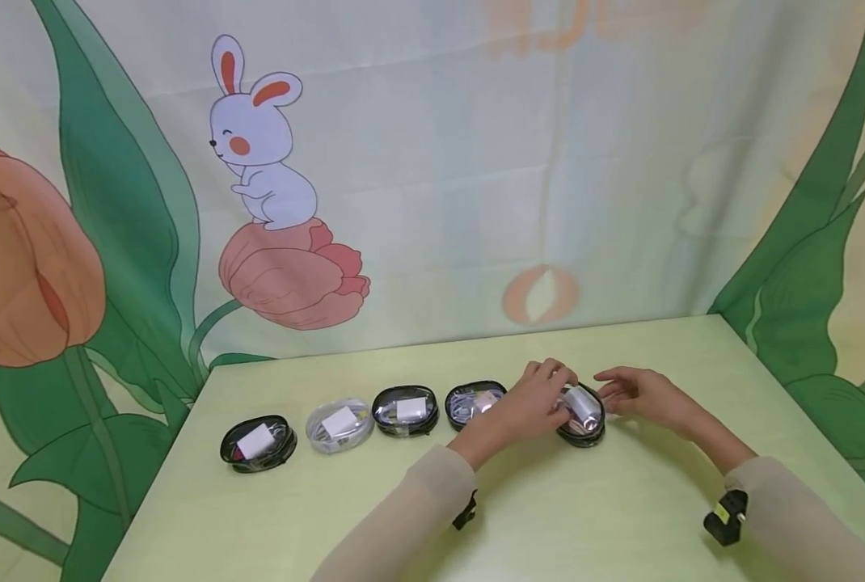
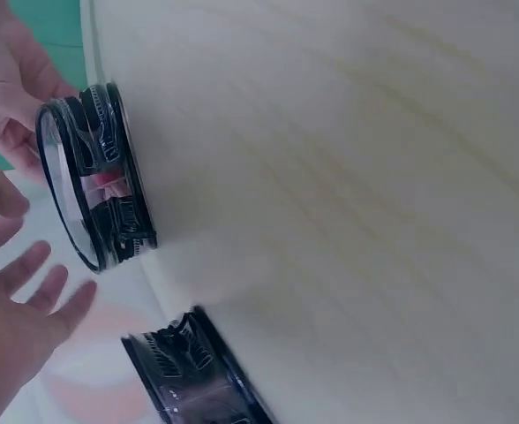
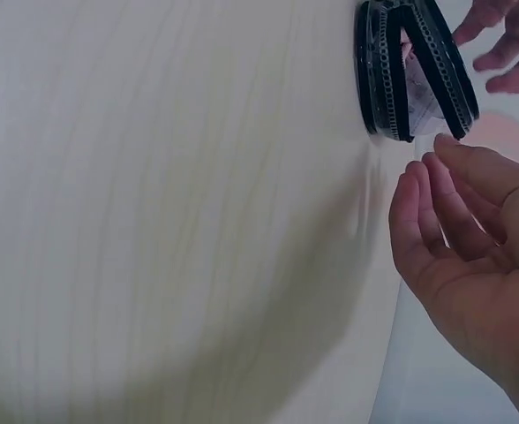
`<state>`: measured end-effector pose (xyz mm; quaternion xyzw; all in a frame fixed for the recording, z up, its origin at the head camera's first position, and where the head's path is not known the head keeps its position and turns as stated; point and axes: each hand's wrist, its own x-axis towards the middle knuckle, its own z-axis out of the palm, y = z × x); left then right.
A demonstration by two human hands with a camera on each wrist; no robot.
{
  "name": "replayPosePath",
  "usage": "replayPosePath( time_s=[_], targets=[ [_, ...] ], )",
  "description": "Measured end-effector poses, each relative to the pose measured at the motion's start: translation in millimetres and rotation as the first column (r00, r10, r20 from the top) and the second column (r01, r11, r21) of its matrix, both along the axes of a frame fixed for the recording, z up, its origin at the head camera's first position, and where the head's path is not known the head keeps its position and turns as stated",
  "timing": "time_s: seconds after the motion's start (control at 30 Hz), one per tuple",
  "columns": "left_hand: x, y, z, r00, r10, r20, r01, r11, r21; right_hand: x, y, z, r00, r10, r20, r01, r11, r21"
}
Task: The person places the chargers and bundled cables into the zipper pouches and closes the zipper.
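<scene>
An oval clear pouch with black trim (image 1: 581,436) sits at the right end of a row of pouches. Inside it lies a shiny silver item (image 1: 584,406) of unclear kind. In the right wrist view its zipper (image 3: 409,79) gapes apart at the near end. My left hand (image 1: 534,400) is at the pouch's left side; in the left wrist view its fingers (image 2: 30,283) are spread and stand off from the pouch (image 2: 101,177). On the other side is my right hand (image 1: 643,396), fingers loosely bent, thumb tip (image 3: 449,146) at or almost at the pouch's edge.
Leftward along the table (image 1: 374,517) stand several similar pouches: a black-trimmed one (image 1: 469,404) partly behind my left forearm, another (image 1: 405,411), a white-trimmed one (image 1: 339,425) and a black-trimmed one (image 1: 258,443). A printed curtain (image 1: 432,202) hangs behind the table.
</scene>
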<state>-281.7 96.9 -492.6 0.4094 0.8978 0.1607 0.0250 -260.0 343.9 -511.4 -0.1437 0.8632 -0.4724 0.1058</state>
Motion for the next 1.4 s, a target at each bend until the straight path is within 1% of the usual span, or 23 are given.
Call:
replayPosePath(
  time_s=[0.07, 0.17, 0.2, 0.3, 0.37, 0.43, 0.5, 0.57, 0.6, 0.67, 0.77, 0.83, 0.87, 0.93, 1.0, 1.03, 1.07, 1.1, 1.13, 1.2, 1.27, 1.33, 1.4],
  targets=[
    [1.1, 0.5, 0.2, 0.996, -0.038, -0.085, 0.031, 0.996, -0.078, -0.3, 2, 0.7, 1.0, 0.008, 0.003, -0.008, 1.0, -0.007],
    [5.6, 4.4, -3.2, 0.982, -0.09, -0.168, 0.059, 0.982, -0.182, -0.5, 3, 0.2, 0.999, 0.025, 0.044, -0.023, 0.999, -0.046],
    [7.4, 6.4, -4.6, 0.977, -0.1, -0.189, 0.059, 0.976, -0.21, -0.5, 3, 0.0, 0.997, 0.038, 0.06, -0.034, 0.998, -0.06],
    [13.2, 13.7, -8.7, 0.959, -0.104, -0.263, 0.031, 0.963, -0.268, -0.4, 3, -0.4, 0.993, 0.048, 0.11, -0.039, 0.996, -0.083],
    [16.7, 18.0, -10.2, 0.949, -0.099, -0.3, 0.008, 0.957, -0.29, -0.4, 2, -0.3, 0.992, 0.037, 0.118, -0.029, 0.997, -0.07],
    [19.1, 20.0, -10.3, 0.942, -0.102, -0.32, -0.003, 0.95, -0.313, -0.8, 1, 0.2, 0.995, 0.017, 0.098, -0.014, 0.999, -0.03],
    [19.2, 19.0, -8.3, 0.943, -0.117, -0.311, 0.011, 0.946, -0.324, -1.9, -1, 1.3, 1.0, 0.001, 0.028, -0.002, 0.999, 0.034],
    [17.2, 15.2, -5.1, 0.946, -0.142, -0.292, 0.038, 0.941, -0.336, -3.6, -2, 2.6, 0.997, -0.006, -0.071, 0.014, 0.993, 0.119],
    [15.3, 12.7, -3.4, 0.945, -0.16, -0.284, 0.059, 0.94, -0.336, -4.4, -3, 3.4, 0.992, -0.001, -0.123, 0.022, 0.986, 0.163],
    [10.9, 7.3, -1.0, 0.948, -0.184, -0.258, 0.099, 0.945, -0.31, -6.2, -3, 5.3, 0.976, 0.018, -0.215, 0.036, 0.969, 0.244],
    [5.8, 2.0, 0.5, 0.959, -0.18, -0.218, 0.129, 0.964, -0.231, -9.5, -1, 7.3, 0.955, 0.054, -0.291, 0.048, 0.943, 0.33],
    [5.3, 1.3, -0.2, 0.973, -0.138, -0.188, 0.108, 0.981, -0.161, -12.4, 1, 7.4, 0.949, 0.086, -0.302, 0.033, 0.929, 0.37],
    [6.0, 2.3, -1.2, 0.975, -0.109, -0.193, 0.081, 0.986, -0.147, -14.1, 2, 6.9, 0.948, 0.102, -0.301, 0.023, 0.923, 0.385],
    [9.6, 6.0, -3.2, 0.968, -0.055, -0.245, 0.016, 0.987, -0.159, -18.0, 2, 5.0, 0.949, 0.131, -0.286, -0.003, 0.913, 0.407],
    [14.2, 10.9, -6.1, 0.953, -0.001, -0.303, -0.061, 0.979, -0.193, -22.6, 1, 3.1, 0.95, 0.164, -0.265, -0.037, 0.904, 0.426],
    [16.4, 13.9, -7.1, 0.943, 0.015, -0.333, -0.092, 0.972, -0.216, -25.3, 0, 2.1, 0.948, 0.182, -0.262, -0.052, 0.898, 0.436],
    [18.2, 16.5, -8.0, 0.936, 0.027, -0.352, -0.117, 0.965, -0.237, -28.0, -1, 1.6, 0.94, 0.21, -0.268, -0.072, 0.892, 0.446],
    [19.6, 18.7, -8.1, 0.934, 0.035, -0.356, -0.13, 0.961, -0.246, -30.7, -3, 1.2, 0.931, 0.237, -0.278, -0.09, 0.886, 0.455],
    [20.4, 20.2, -7.9, 0.938, 0.044, -0.344, -0.137, 0.959, -0.249, -33.4, -4, 1.0, 0.919, 0.27, -0.289, -0.111, 0.877, 0.467],
    [19.8, 20.5, -7.0, 0.954, 0.044, -0.298, -0.122, 0.961, -0.247, -38.0, -8, 1.2, 0.885, 0.337, -0.32, -0.15, 0.859, 0.49],
    [17.1, 17.0, -5.6, 0.968, 0.014, -0.251, -0.074, 0.97, -0.23, -40.7, -10, 0.4, 0.863, 0.38, -0.334, -0.179, 0.846, 0.502],
    [12.3, 11.9, -4.4, 0.978, -0.033, -0.204, -0.008, 0.981, -0.193, -41.9, -11, -0.2, 0.858, 0.396, -0.327, -0.199, 0.843, 0.499],
    [6.6, 6.8, -3.7, 0.983, -0.086, -0.164, 0.062, 0.987, -0.148, -43.1, -11, -1.4, 0.858, 0.4, -0.321, -0.207, 0.843, 0.497]
  ],
)
